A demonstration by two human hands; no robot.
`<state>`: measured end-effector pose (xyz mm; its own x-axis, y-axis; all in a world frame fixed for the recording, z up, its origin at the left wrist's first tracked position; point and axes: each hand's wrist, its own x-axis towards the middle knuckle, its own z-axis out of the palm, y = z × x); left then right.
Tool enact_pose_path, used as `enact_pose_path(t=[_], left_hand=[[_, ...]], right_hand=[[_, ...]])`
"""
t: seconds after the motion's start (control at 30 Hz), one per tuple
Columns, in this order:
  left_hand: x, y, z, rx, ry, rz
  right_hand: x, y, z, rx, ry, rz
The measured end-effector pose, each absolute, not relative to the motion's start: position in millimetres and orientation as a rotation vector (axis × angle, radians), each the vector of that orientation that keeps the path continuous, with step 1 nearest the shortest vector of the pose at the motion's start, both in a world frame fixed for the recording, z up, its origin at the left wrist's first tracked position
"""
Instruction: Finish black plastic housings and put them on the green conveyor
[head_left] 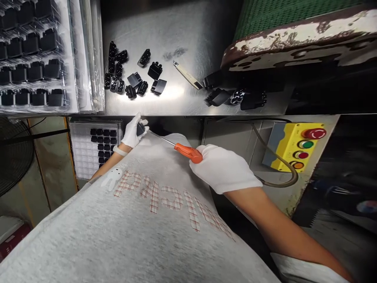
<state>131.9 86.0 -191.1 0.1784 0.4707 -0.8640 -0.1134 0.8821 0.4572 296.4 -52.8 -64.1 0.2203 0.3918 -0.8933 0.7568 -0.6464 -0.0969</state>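
My left hand (132,132), in a white glove, is closed around a small black plastic part (140,129) just below the table edge. In my white-gloved right hand (225,167) is the orange handle of a screwdriver (187,151). Its thin metal shaft points left toward the black part; whether the tip touches it I cannot make out. Several similar black parts (154,70) lie loose on the metal table (188,35) beyond my hands. A cream utility knife (187,74) rests to their right.
Clear trays of black parts (35,70) are stacked at the far left. A lower tray (84,147) is partly filled. More black parts (219,97) lie beneath a green conveyor belt (282,17). A yellow button box (297,147) and a fan (14,155) flank me.
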Motion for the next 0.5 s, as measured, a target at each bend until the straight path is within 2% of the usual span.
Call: enact_pose_path(t=[0.5], left_hand=[[126.9,83.3,-197.5,0.429,1.205,0.351]], right_hand=[[304.9,-49.2,-65.4,2.131,1.039,-1.493]])
